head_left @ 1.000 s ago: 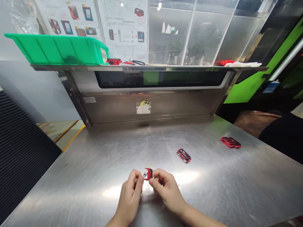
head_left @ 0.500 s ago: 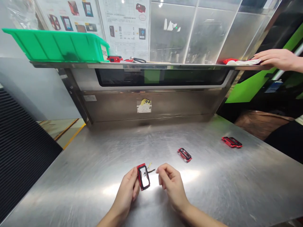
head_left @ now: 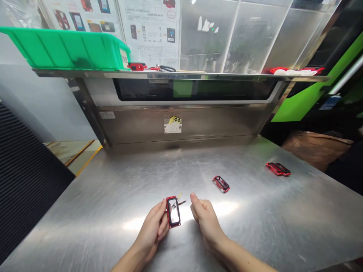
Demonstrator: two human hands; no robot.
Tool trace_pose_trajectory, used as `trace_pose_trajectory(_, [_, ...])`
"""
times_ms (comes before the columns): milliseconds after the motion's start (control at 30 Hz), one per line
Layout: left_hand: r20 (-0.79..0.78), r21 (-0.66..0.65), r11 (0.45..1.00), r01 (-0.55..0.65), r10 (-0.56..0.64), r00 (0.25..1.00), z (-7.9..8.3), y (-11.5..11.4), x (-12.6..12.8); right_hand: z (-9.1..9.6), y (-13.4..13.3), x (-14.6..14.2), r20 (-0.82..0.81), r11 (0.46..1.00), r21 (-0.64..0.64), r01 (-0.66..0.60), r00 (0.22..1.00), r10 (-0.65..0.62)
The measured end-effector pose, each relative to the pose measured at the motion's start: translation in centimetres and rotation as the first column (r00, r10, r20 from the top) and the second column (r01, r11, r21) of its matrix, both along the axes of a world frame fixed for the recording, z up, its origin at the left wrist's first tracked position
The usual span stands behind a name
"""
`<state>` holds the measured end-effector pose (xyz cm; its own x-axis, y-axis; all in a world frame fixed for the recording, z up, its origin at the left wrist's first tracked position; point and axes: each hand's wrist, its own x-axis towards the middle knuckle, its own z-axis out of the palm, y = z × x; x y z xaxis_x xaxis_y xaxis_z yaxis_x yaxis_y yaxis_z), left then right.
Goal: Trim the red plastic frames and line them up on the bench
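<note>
A small rectangular red-and-black frame (head_left: 168,211) with an open middle is pinched at its left edge between the thumb and fingers of my left hand (head_left: 154,223). From the frame's right side stick out a thin yellow strand and a dark strand (head_left: 182,203). Apart from it, just to the right, my right hand (head_left: 207,219) is closed, thumb pointing up and fingers curled inward; whatever may lie inside the curl is hidden. A similar red-and-black frame (head_left: 221,184) rests on the metal table (head_left: 141,170) beyond my right hand.
More red-and-black frames (head_left: 278,169) lie close together at the table's right. A raised shelf (head_left: 227,77) spans the back, bearing a green bin (head_left: 68,51), a red device (head_left: 137,66) and red-and-white cloth-like items (head_left: 296,71). A small taped bag (head_left: 172,125) hangs below.
My right thumb has straightened upward from its bent pose near the dark strand. The frame in my left hand has turned slightly more upright. Another person's hand has left the shelf's right end.
</note>
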<state>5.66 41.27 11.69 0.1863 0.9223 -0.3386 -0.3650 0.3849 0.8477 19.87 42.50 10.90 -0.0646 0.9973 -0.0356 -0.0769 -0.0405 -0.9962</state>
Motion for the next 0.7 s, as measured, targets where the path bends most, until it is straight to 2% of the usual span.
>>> trace_pose_trajectory(367, [0.057,-0.006,1.000,0.014,-0.014,0.998,-0.3,0.0,-0.2,-0.6,0.2,-0.2,0.000,0.997,0.069,-0.034,0.999,0.034])
trace_pose_trajectory(467, [0.126,-0.047,0.999,0.011,-0.005,0.992,-0.4,0.1,-0.3,-0.9,0.1,-0.4,-0.041,0.979,-0.037,-0.200,0.979,0.199])
trace_pose_trajectory(567, [0.189,-0.103,0.995,-0.005,0.024,0.982,-0.5,0.1,-0.4,-1.1,-0.1,-0.6,-0.080,0.909,-0.159,-0.386,0.922,0.378])
trace_pose_trajectory(700, [0.212,-0.155,0.988,0.001,0.033,0.977,-0.5,0.2,-0.4,-1.2,-0.3,-0.7,-0.211,0.856,-0.222,-0.466,0.880,0.424])
